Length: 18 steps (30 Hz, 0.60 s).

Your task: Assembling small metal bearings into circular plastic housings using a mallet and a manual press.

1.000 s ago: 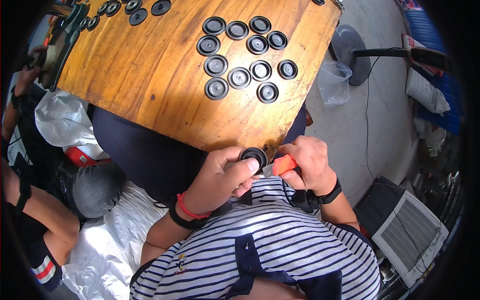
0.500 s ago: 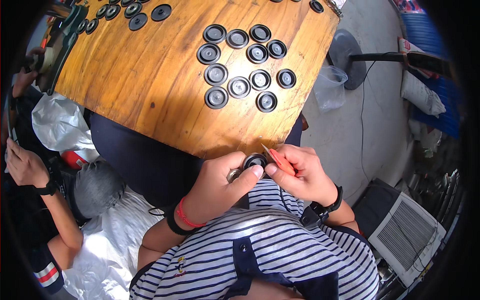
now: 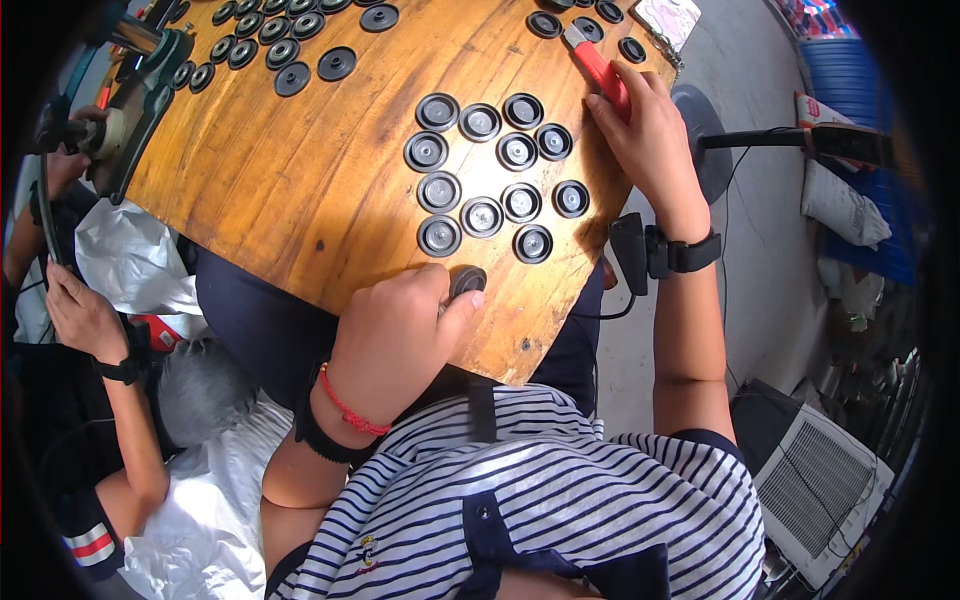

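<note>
Over the near edge of the wooden table (image 3: 330,170), my left hand (image 3: 395,312) pinches a black round cap (image 3: 468,283) between thumb and fingers, its rim tilted up. My right hand (image 3: 645,135) reaches to the table's far right side and grips a red-handled knife (image 3: 602,76). The knife's grey end points away from me, close to a black cap (image 3: 588,29) in a small far group. Between my hands lie several loose black caps (image 3: 482,215), cup side up, in a loose cluster.
More black caps (image 3: 283,53) lie at the far left. A bench machine (image 3: 150,110) stands at the left edge, where another person's hand (image 3: 85,315) is busy. On the right are a black stand (image 3: 790,140) and a white grille unit (image 3: 815,480) on the floor.
My right hand has moved away from my left, forward to the far right of the table, carrying the knife. My left hand has moved slightly forward and left with the cap, now over the table.
</note>
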### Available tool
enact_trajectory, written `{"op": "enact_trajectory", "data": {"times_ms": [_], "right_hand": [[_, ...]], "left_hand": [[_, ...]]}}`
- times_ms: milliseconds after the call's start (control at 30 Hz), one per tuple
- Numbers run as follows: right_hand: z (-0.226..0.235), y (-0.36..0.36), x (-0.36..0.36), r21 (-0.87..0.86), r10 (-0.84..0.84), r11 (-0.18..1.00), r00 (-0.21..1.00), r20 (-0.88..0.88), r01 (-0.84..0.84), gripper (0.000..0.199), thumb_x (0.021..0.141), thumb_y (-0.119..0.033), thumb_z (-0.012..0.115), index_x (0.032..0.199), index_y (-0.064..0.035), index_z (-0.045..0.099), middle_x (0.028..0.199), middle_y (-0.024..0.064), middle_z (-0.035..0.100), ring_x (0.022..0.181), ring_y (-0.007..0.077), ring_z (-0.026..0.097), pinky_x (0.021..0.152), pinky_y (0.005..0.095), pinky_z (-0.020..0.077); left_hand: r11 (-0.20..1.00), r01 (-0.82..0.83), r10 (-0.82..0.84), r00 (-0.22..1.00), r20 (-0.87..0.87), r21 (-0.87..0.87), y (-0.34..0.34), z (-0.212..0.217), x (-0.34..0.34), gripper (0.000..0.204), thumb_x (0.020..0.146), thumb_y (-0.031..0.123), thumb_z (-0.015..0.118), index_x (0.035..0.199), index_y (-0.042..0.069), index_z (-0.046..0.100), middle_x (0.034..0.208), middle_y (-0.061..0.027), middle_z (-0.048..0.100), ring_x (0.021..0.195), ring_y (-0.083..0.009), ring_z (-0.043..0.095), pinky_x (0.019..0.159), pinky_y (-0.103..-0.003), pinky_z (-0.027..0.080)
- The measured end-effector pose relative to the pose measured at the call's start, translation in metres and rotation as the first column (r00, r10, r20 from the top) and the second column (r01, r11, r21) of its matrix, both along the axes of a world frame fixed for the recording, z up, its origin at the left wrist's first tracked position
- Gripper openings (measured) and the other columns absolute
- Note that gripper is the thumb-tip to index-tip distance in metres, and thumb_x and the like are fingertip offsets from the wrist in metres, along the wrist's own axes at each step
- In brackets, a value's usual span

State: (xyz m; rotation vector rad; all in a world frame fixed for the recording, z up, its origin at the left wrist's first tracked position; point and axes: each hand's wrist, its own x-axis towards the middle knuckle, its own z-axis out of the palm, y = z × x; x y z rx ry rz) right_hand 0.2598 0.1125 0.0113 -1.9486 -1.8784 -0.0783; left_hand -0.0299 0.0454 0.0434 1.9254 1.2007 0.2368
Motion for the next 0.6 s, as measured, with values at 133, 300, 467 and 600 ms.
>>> {"op": "enact_trajectory", "data": {"times_ms": [133,300,467,600], "right_hand": [[-0.004,0.007,-0.022,0.267,0.211,0.937,0.974,0.087,-0.227,0.035,0.084,-0.021,0.068,0.112,-0.0007,0.061,0.113,0.0173,0.059,0.108,0.0362,0.054,0.093,0.0415,0.0454],[-0.005,-0.003,-0.057,0.064,0.549,0.834,0.813,-0.195,-0.548,0.053,0.092,-0.038,0.058,0.128,0.0009,0.053,0.136,0.0221,0.048,0.13,0.0383,0.042,0.107,0.044,0.0351],[-0.003,0.001,-0.071,0.054,0.639,0.769,0.761,-0.113,-0.638,0.058,0.092,-0.046,0.055,0.126,0.0005,0.055,0.136,0.0211,0.05,0.13,0.039,0.042,0.109,0.0495,0.0308],[-0.003,-0.009,-0.068,-0.004,0.711,0.695,0.688,-0.149,-0.719,0.059,0.093,-0.049,0.05,0.124,0.0006,0.057,0.136,0.0186,0.051,0.13,0.0392,0.041,0.109,0.052,0.0292]], "left_hand": [[0.987,-0.133,0.137,0.99,-0.035,0.089,0.006,-0.002,-0.003,0.037,0.088,0.031,0.066,0.074,-0.002,0.057,0.064,-0.0194,0.056,0.058,-0.0344,0.056,0.054,-0.039,0.042],[0.98,-0.196,0.198,0.977,-0.074,0.029,0.022,-0.001,-0.01,0.036,0.09,0.032,0.065,0.079,-0.002,0.059,0.064,-0.0162,0.057,0.057,-0.0284,0.056,0.055,-0.037,0.042],[0.955,-0.271,0.278,0.96,-0.044,0.118,0.049,-0.006,0.001,0.029,0.092,0.027,0.062,0.084,-0.001,0.061,0.064,-0.0144,0.057,0.056,-0.0251,0.055,0.055,-0.035,0.042],[0.942,-0.209,0.214,0.977,0.008,0.262,0.055,-0.01,0.001,0.027,0.093,0.024,0.062,0.084,-0.001,0.061,0.063,-0.0093,0.058,0.055,-0.02,0.055,0.054,-0.032,0.042]]}}
